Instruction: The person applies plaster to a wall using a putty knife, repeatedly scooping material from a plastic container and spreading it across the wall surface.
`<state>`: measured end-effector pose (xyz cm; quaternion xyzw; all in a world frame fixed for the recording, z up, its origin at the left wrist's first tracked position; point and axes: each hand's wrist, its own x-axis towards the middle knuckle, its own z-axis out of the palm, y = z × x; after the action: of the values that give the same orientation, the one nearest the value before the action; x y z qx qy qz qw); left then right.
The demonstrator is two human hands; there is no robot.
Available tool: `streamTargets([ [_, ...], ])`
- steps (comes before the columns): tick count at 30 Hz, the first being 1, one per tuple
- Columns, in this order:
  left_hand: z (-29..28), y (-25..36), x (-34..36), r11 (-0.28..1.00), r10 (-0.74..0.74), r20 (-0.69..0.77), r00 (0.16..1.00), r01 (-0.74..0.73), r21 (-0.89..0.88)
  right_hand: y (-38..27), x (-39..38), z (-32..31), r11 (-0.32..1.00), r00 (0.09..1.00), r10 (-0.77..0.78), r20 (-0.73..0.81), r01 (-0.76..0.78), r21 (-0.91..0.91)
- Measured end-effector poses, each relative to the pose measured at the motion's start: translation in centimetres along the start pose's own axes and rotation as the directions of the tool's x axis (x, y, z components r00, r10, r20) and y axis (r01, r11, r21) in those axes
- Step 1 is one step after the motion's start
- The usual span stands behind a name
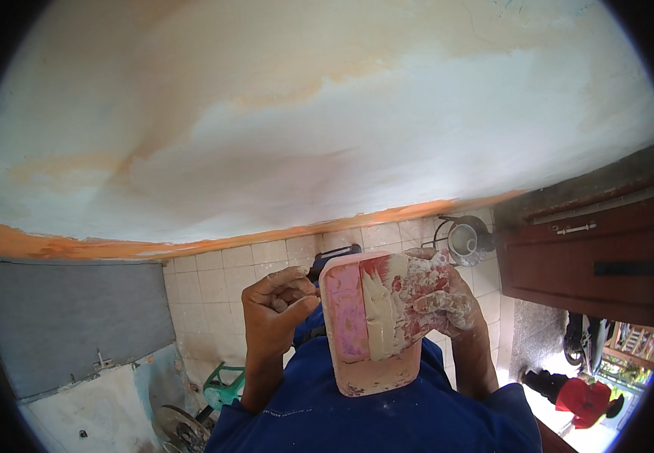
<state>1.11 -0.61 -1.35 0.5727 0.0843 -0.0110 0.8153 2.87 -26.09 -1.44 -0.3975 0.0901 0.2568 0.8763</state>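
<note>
pink plastic float (368, 325) with a strip of pale putty, held at chest height before the wall (327, 128) | right hand (440, 298) clamped on its edge | left hand (278, 306) fingers pinched together, contents unclear | step: likely loading or spreading putty | next: needs steady, flat pressure on the wall

Much of the pink tray (349, 317) is masked: pale putty and the right hand (436, 298), itself caked in plaster, cover its right half. Left of the tray, the left hand (278, 309) closes around something too small to identify. A dark tool (332, 257) pokes out behind the tray's top edge, mostly hidden. Right of the tray, the wooden door (598, 257) runs off the frame.
</note>
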Motion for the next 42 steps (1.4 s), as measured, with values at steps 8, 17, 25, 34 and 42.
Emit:
streamTargets([
  [8,-0.3,-0.3,0.0,0.996,0.02,0.022,1.0,-0.018,-0.085,-0.3,0.1,-0.2,1.0,1.0,-0.002,-0.005,0.002,-0.023],
  [17,1.5,1.5,-0.6,0.954,0.219,-0.053,0.974,-0.202,0.221,-1.0,0.0,0.4,0.999,0.999,0.034,-0.012,-0.034,0.011],
  [25,2.7,2.0,-1.2,0.535,0.523,0.221,0.823,-0.519,0.666,-0.6,0.1,-0.1,1.0,1.0,0.022,0.009,-0.022,0.001],
  [34,3.3,1.3,-1.2,0.51,0.591,0.303,0.747,-0.638,0.578,-0.7,0.1,0.2,0.999,1.0,0.025,-0.015,-0.025,-0.023],
  [42,3.9,1.5,-1.0,0.393,0.616,0.33,0.716,-0.641,0.659,-0.4,0.1,-0.6,0.999,1.0,0.016,-0.002,-0.016,-0.043],
])
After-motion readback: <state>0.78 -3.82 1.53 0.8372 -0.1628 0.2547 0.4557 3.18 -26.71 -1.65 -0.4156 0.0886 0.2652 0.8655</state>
